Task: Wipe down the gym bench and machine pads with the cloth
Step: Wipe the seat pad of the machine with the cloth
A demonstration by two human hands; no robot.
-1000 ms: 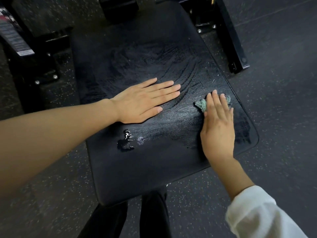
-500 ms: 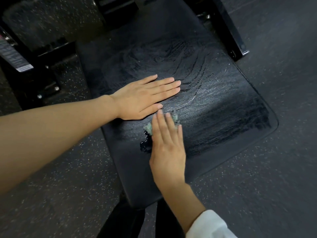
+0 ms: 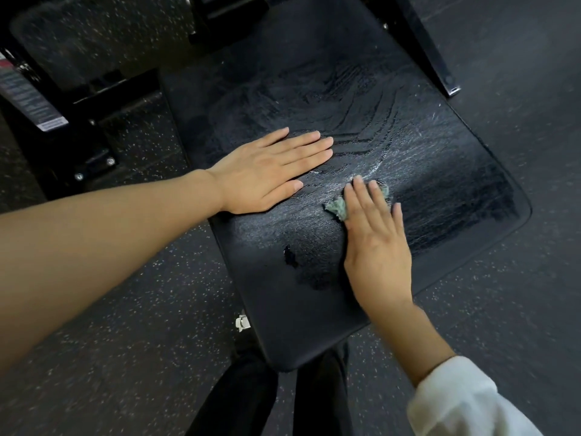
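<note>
Flooring: dark rubber gym floor (image 3: 125, 309) with pale flecks, seen on every side of the equipment.
Far left: black machine frame (image 3: 78, 143) with bolts at its base; a printed label (image 3: 28, 99) is stuck on it, text too small to read.
Left hand (image 3: 267, 171): lies palm down on the bench pad (image 3: 456, 184), fingers straight and together, holding nothing; bare forearm comes in from the left edge.
Pad surface: black, textured, covered with curved pale wipe streaks.
Wet spot (image 3: 290, 256): small glossy dark patch near the pad's near edge, between the two hands and touching neither.
Cloth (image 3: 338, 209): green-grey, crumpled, flat on the pad under the right fingers; its edges show on the thumb side and beyond the fingertips.
Right hand (image 3: 377, 243): palm down, fingers straight, pressing the cloth to the pad, just beside the left hand's thumb; white sleeve (image 3: 465, 401) at the forearm.
Below the pad: dark trouser legs (image 3: 239, 401); a small white fitting (image 3: 242, 323) beside the pad's edge.
Upper right: black frame foot (image 3: 434, 58) resting on the floor.
</note>
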